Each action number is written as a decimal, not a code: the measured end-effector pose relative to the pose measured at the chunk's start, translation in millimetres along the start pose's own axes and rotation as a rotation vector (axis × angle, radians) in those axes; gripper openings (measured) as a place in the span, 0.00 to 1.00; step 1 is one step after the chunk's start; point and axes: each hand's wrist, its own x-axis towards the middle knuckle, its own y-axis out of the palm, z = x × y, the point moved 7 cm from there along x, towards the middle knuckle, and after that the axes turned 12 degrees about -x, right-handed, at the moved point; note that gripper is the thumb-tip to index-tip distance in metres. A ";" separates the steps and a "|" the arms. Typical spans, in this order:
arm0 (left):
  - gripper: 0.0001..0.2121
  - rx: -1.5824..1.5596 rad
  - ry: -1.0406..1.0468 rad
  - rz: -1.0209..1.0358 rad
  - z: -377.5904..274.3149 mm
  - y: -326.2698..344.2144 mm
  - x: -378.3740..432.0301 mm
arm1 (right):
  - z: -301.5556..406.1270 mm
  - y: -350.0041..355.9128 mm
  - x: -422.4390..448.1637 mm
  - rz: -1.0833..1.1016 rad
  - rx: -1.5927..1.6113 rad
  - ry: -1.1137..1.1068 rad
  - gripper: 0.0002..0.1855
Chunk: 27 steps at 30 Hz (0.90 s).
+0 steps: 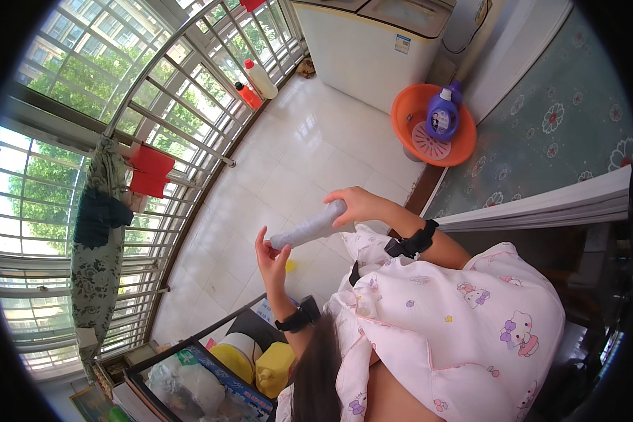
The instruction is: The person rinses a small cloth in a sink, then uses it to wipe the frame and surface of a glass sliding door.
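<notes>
A long, light grey cloth item [311, 227], rolled or folded, stretches between my two hands above the tiled floor. My right hand [360, 204] grips its upper right end, with the thumb and fingers around it. The lower left end lies between the thumb and fingers of my left hand [274, 258]. What kind of cloth it is cannot be told. Black straps with small dark boxes sit around both wrists.
Barred windows [184, 121] run along the left, with hung cloths on the rail. A washing machine [364, 58] and an orange basin [406, 132] holding a purple detergent bottle [442, 118] stand beyond. A rack [205, 335] with bags and a yellow jug [277, 366] is at the bottom.
</notes>
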 end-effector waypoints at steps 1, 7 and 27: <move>0.29 0.170 0.061 0.043 -6.0 1.0 21.8 | -0.8 -5.3 22.1 0.008 -0.051 -0.013 0.29; 0.11 0.861 0.145 0.009 -15.9 -3.0 157.3 | 1.6 -29.0 146.6 0.012 -0.291 -0.049 0.15; 0.13 -0.357 -0.582 1.167 -19.0 216.9 511.1 | -75.5 -234.9 279.6 -0.500 1.004 -0.203 0.20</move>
